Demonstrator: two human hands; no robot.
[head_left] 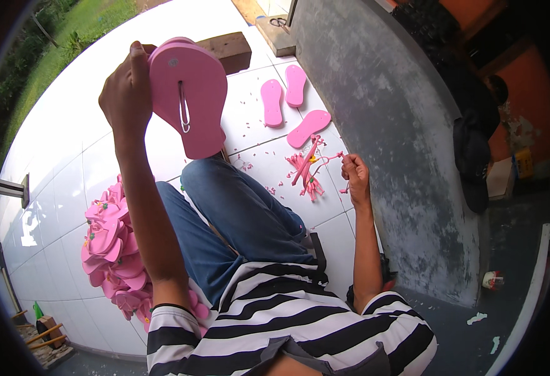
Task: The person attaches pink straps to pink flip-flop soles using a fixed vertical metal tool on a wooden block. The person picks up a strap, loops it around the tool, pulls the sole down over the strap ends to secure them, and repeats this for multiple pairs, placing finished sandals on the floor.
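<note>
My left hand [128, 88] is raised and closed on the edge of a pink flip-flop sole [203, 81]. A looped metal wire [183, 109] stands out from the middle of that sole, and a small round mark shows near its end. Lower on the right, my right hand [356, 175] pinches the end of a pink flip-flop strap [332, 157]. That strap reaches toward a tangled bunch of pink straps [306, 169] on the tiles, with a bit of yellow among them. Behind the held sole a wooden block [228, 51] juts out, partly hidden.
Three loose pink soles [272, 103] lie on the white tiles beyond the straps, among small pink scraps [281, 185]. A pile of pink flip-flops [109, 241] is heaped at my left. To the right rises a grey wall [400, 138]. Scissors [278, 22] rest on a far ledge.
</note>
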